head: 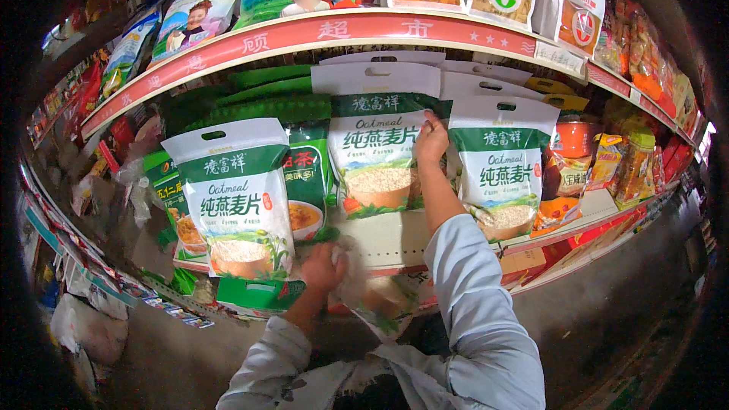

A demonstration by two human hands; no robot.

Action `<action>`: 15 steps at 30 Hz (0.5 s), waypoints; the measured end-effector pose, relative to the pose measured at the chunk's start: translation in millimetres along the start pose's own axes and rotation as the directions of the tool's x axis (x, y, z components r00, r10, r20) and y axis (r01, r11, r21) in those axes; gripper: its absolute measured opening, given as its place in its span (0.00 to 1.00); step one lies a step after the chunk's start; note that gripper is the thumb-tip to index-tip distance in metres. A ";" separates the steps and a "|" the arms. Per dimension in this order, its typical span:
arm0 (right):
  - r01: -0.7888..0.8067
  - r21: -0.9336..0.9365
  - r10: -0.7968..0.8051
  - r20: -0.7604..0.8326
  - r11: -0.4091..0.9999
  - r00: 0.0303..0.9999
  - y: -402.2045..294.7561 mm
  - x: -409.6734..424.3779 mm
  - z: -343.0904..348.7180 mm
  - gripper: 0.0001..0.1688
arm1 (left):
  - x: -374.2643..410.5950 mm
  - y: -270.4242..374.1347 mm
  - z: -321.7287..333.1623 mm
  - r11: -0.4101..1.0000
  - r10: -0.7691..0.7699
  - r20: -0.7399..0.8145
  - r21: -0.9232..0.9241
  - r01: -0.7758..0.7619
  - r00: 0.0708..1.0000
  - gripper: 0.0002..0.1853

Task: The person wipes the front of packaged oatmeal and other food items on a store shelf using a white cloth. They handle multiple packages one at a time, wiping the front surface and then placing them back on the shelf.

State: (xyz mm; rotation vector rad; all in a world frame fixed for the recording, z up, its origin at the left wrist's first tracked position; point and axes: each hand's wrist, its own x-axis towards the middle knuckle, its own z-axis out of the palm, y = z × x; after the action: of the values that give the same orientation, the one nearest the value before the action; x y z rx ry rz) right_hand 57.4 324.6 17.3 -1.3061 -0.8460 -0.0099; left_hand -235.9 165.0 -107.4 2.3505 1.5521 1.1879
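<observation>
Bags of oatmeal with white tops and green bands stand on a store shelf. My right hand (433, 139) touches the right edge of the middle oatmeal bag (379, 154), fingers at its green band. Low in front of the shelf, my left hand (324, 267) is blurred beside a blurred white and green bag (387, 296); its grip is unclear. To its upper left stands another oatmeal bag (245, 199), partly over a green food bag (304, 182). A further oatmeal bag (501, 171) stands right of my right forearm.
An upper shelf with a red edge strip (364, 28) crosses above, bearing large bags. A red-lidded jar (572, 139) and small packets stand at the right. Below the shelf lie a green box (256, 294) and red cartons (569, 256). White plastic bags (91, 327) are at the lower left.
</observation>
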 end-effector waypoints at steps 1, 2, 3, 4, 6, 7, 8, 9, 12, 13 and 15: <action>0.068 -0.024 -0.068 -0.003 0.997 0.998 1.7 -2.0 -0.1 0.14 | 0.2 1.2 -1.8 1.000 0.001 0.000 0.027 -0.001 1.000 0.18; 0.112 -0.070 -0.108 0.056 0.991 0.993 4.0 -6.0 -1.3 0.15 | 0.0 2.4 -3.3 0.999 0.002 0.000 0.053 -0.002 1.000 0.18; 0.161 -0.117 -0.146 0.123 0.980 0.982 4.1 -12.0 -4.8 0.17 | -1.5 3.2 -3.1 0.997 -0.002 -0.001 0.074 0.002 1.000 0.18; 0.212 -0.160 -0.180 0.191 0.964 0.965 3.1 -15.9 -6.4 0.19 | -1.7 1.5 -2.0 0.997 0.011 -0.012 0.076 -0.010 1.000 0.18; 0.485 -0.352 -0.494 0.071 0.801 0.867 0.9 -15.6 -5.4 0.24 | -0.4 0.1 -0.2 0.996 0.042 -0.032 0.075 -0.039 0.999 0.18; 0.580 -0.456 -0.637 0.037 0.675 0.770 1.0 -13.2 -6.2 0.27 | 0.7 2.5 0.2 0.997 0.053 -0.034 0.051 -0.052 0.998 0.18; 0.505 -0.395 -0.531 0.048 0.768 0.846 1.1 -7.6 -9.1 0.29 | 2.9 5.8 1.5 0.998 0.065 -0.037 0.027 -0.064 0.997 0.19; 0.408 -0.324 -0.408 0.073 0.853 0.910 -2.2 -6.7 -11.4 0.30 | 2.6 6.2 0.2 0.998 0.068 -0.035 0.015 -0.068 0.997 0.19; 0.060 -0.197 -0.033 0.136 0.979 0.990 -24.0 -19.0 -29.1 0.32 | 1.1 -0.1 0.8 0.995 0.083 -0.059 0.054 -0.080 0.995 0.18; -0.011 -0.119 0.026 0.127 0.993 0.992 -31.9 -17.0 -34.0 0.32 | 1.7 0.6 -0.5 0.996 0.076 -0.055 0.052 -0.073 0.996 0.18; 0.039 -0.106 -0.027 0.108 0.994 0.994 -31.5 -20.8 -48.8 0.30 | 2.4 4.1 -2.8 0.997 0.066 -0.042 0.040 -0.065 0.997 0.17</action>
State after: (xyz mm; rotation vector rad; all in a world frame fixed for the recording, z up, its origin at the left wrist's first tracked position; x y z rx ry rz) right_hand 54.5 264.6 31.5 -1.4033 -0.9690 -0.0126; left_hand -234.2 164.0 -102.2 2.4334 1.5354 1.2414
